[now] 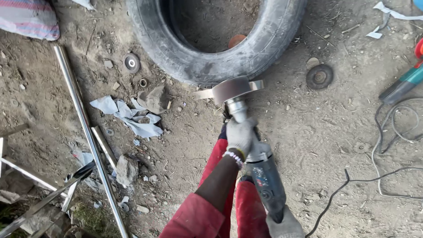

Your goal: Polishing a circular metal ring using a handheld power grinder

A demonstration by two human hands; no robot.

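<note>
I hold an angle grinder (264,176) with both gloved hands over the dirt ground. My left hand (240,134), in a grey glove with a beaded bracelet at the wrist, grips the front of the tool just behind its head. My right hand (284,227) closes around the rear handle at the bottom edge. The grinder's spinning disc (230,89) sits on a flat shiny metal strip (257,84) that lies against the old tyre (194,61). My red trouser legs (246,211) show below the tool.
Long steel tubes (83,114) and metal frame pieces lie at the left. Worn discs (319,76) (131,62), rocks (154,99) and paper scraps (132,117) litter the ground. A power cable (387,132) loops at the right beside a teal power tool (403,86). A striped sack (28,17) is top left.
</note>
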